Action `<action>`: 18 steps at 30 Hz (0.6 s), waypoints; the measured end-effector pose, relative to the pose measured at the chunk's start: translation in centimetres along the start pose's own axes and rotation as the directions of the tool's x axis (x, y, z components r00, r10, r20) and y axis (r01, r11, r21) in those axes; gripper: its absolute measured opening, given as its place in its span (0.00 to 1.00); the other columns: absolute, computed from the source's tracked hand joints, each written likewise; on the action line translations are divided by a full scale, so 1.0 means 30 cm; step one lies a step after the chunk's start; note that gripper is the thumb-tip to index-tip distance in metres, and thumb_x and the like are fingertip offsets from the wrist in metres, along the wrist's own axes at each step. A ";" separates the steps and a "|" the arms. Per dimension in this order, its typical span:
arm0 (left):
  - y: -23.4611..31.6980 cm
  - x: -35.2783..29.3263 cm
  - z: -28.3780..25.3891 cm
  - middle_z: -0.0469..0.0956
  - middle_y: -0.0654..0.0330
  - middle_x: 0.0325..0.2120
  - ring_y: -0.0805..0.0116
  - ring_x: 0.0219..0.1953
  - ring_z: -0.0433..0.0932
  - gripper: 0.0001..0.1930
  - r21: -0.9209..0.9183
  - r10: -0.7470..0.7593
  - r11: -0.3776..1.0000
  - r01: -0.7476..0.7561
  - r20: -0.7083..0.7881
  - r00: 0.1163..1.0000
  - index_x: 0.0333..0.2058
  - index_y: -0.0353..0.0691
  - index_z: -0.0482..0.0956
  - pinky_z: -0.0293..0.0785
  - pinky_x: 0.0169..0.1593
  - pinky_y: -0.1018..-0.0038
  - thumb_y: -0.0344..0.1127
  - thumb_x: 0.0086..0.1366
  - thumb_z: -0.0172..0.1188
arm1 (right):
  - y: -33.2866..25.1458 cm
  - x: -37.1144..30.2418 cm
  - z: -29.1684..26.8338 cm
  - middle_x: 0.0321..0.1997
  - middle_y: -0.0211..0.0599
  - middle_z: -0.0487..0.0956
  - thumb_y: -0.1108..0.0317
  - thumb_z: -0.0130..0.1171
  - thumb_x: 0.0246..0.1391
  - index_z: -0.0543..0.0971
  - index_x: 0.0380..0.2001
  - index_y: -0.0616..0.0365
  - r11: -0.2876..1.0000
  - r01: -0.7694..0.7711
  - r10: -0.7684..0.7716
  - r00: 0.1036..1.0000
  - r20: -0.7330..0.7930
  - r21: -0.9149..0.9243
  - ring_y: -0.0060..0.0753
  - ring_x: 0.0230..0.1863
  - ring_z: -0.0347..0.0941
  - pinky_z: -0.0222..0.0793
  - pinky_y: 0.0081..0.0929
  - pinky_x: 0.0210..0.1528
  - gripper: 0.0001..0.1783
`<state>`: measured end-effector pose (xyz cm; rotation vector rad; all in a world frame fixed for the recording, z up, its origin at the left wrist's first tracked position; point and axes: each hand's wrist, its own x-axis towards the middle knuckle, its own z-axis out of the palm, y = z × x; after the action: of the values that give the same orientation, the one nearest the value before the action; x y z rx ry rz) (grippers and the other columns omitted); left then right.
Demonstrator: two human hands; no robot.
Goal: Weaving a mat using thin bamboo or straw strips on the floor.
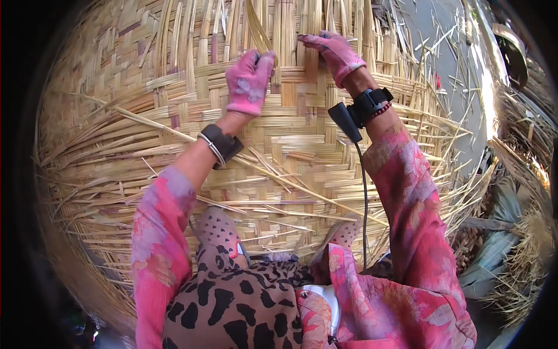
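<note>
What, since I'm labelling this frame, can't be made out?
In the head view:
Woven mat: far edge cut off by top edge.
Straw strip: part inside the left hand, hidden by its fingers.
Anything under the right hand: hidden by that hand.
Cable: lower end hidden by jacket.

Straw-yellow basket-weave mat (296, 139), pink gloves (249, 87), pink floral sleeves (407, 186), brown cloth (232, 302) with black spots, black wristbands (222, 145).

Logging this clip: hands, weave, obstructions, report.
Left hand closed on pale strip. Right hand open, fingers extended, at woven mat. Long loose strip lies across mat, beneath left forearm.
</note>
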<state>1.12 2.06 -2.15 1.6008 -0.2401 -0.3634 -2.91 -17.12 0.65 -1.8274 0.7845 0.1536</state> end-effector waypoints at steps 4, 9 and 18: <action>0.042 0.070 -0.013 0.75 0.57 0.19 0.70 0.21 0.76 0.08 0.390 0.205 0.881 -0.268 0.195 0.959 0.29 0.40 0.77 0.69 0.24 0.73 0.39 0.60 0.58 | -0.008 0.007 0.026 0.40 0.41 0.75 0.51 0.64 0.42 0.75 0.36 0.66 0.997 0.008 -0.009 1.000 0.020 0.074 0.31 0.36 0.70 0.66 0.28 0.37 0.27; 0.032 0.140 0.013 0.72 0.59 0.17 0.67 0.16 0.73 0.07 0.570 0.424 0.529 -0.628 0.464 0.778 0.29 0.42 0.78 0.68 0.20 0.73 0.38 0.60 0.57 | 0.009 0.003 0.037 0.23 0.23 0.71 0.58 0.61 0.48 0.77 0.31 0.56 0.958 0.248 -0.260 0.963 0.072 0.145 0.18 0.23 0.62 0.58 0.20 0.25 0.13; 0.058 0.124 0.017 0.74 0.58 0.20 0.68 0.15 0.74 0.10 0.159 -0.187 0.970 0.182 0.016 0.982 0.23 0.40 0.76 0.70 0.19 0.76 0.39 0.57 0.58 | -0.062 -0.093 -0.015 0.28 0.27 0.73 0.60 0.62 0.47 0.75 0.35 0.59 0.923 0.004 -0.076 0.982 0.172 0.384 0.20 0.29 0.68 0.64 0.21 0.31 0.16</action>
<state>4.49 0.09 -0.75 1.7794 -0.1465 -0.5239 -4.12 -15.93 3.58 -1.4338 0.5975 0.1299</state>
